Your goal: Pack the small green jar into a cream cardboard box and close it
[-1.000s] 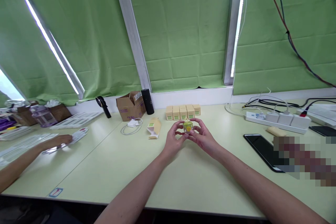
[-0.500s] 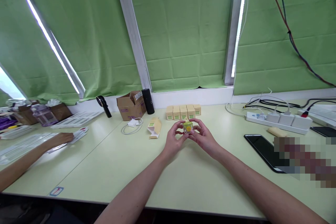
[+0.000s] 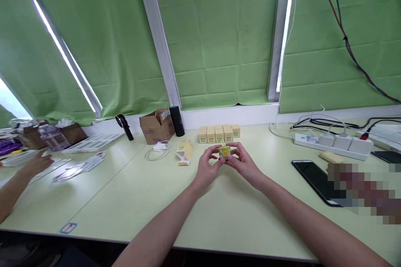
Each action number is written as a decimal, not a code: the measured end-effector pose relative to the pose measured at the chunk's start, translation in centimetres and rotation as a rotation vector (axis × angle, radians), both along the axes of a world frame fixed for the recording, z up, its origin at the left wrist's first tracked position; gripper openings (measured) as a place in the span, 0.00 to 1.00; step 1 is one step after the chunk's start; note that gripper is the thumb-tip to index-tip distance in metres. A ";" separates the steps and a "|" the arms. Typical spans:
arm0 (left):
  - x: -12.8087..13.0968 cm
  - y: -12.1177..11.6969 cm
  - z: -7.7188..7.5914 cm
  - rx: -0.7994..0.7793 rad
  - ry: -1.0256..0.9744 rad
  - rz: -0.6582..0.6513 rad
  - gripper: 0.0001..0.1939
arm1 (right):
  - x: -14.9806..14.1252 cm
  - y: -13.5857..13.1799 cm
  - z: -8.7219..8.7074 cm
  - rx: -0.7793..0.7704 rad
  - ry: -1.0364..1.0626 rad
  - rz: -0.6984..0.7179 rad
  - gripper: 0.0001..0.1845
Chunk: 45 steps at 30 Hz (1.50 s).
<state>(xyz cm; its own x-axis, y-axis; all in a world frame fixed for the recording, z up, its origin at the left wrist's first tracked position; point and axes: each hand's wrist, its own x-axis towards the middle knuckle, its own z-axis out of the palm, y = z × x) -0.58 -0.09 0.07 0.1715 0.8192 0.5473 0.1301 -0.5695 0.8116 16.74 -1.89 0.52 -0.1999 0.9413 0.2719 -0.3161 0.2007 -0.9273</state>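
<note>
Hands meet above the pale green counter, near its middle. Left hand and right hand face each other, fingers curled inward, and both grips are closed on one small yellow-green cube. The cube sits between the two sets of fingertips, pinched from the left and the right sides, its top and front face showing; it is lifted clear of the counter. A small loop seems to rise from its top, though it is too small to tell for sure.

Just behind the hands, a row of small tan boxes stands side by side near the window sill. To the left of them lie an opened tan carton on its side, a white charger with cable, a brown cardboard box and a black cylinder. Right of the hands: a black phone lying flat, and a white power strip with plugs in it.

Far left, another person's hand rests on flat white sheets.
</note>
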 end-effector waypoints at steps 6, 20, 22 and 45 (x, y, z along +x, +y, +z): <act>0.1 0.0 -0.2 0.015 -0.043 0.032 0.28 | -0.6 -0.4 0.6 -0.076 0.201 0.084 0.29; -0.1 -0.5 0.4 0.003 -0.073 0.017 0.15 | 0.4 0.4 0.0 -0.189 0.331 0.112 0.22; -0.1 -0.4 0.3 -0.006 -0.069 0.009 0.16 | 0.3 0.4 0.0 -0.184 0.338 0.115 0.23; 0.0 1.0 -0.7 -0.247 -0.213 -0.206 0.28 | 0.6 0.1 0.4 -0.179 0.237 -0.033 0.34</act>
<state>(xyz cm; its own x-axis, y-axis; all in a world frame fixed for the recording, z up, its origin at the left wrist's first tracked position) -0.63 0.87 -0.64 0.2499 0.8910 0.3790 -0.1526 -0.3503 0.9241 17.32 -1.75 0.97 -0.1197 0.9834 0.1364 -0.5238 0.0542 -0.8501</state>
